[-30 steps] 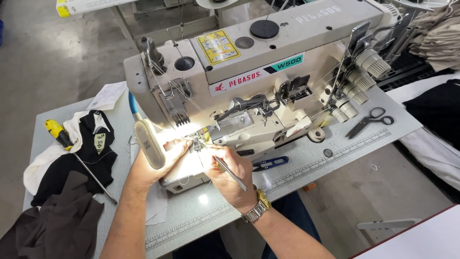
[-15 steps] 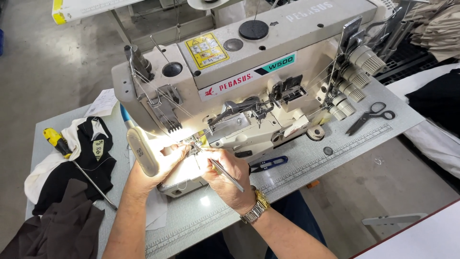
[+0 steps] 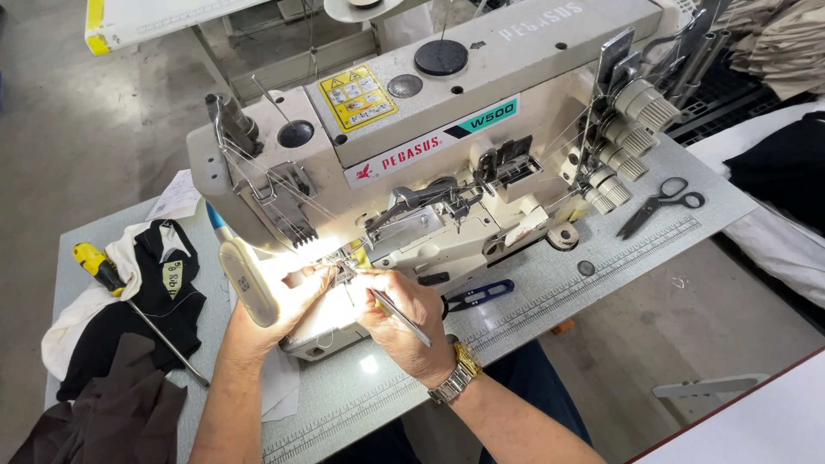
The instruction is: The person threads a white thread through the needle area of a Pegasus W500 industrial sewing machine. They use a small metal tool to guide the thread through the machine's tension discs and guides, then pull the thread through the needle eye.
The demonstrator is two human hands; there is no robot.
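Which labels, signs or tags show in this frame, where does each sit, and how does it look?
Warning sticker: top of the sewing machine, yellow square with small pictograms.
Name strip: machine front, long white band with teal end.
Garment tag: on black fabric at left, small pale rectangle.
Paper sheet: behind the fabric, white.

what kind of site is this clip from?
Most likely a garment workshop or sewing factory floor. An industrial sewing machine sits on a grey work table with a ruler strip along its edge, black scissors and dark cut fabric lie beside it, and the floor is bare concrete.
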